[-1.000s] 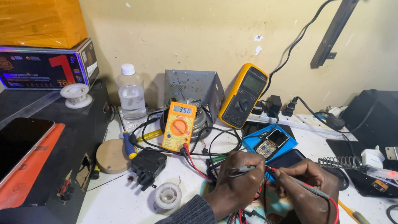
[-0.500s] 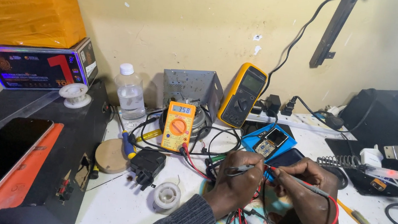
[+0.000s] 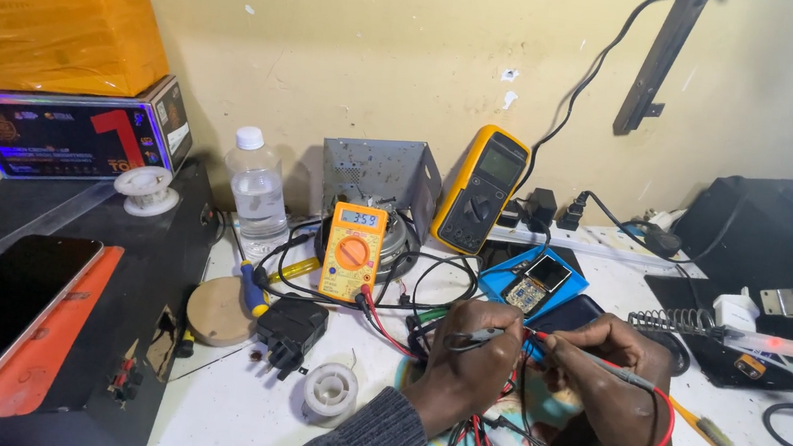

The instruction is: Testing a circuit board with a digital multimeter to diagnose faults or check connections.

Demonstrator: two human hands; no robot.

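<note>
As our left hand pinches a black probe and our right hand grips a red-wired probe, both tips point inward — meeting between our hands.

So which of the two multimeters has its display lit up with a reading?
The small orange multimeter lying by the cables shows digits on its screen. The bigger yellow-edged multimeter, propped against the wall, has a blank display.

Thin black probe pinched level, red-leaded probe slanted, tips nearly meeting
</note>
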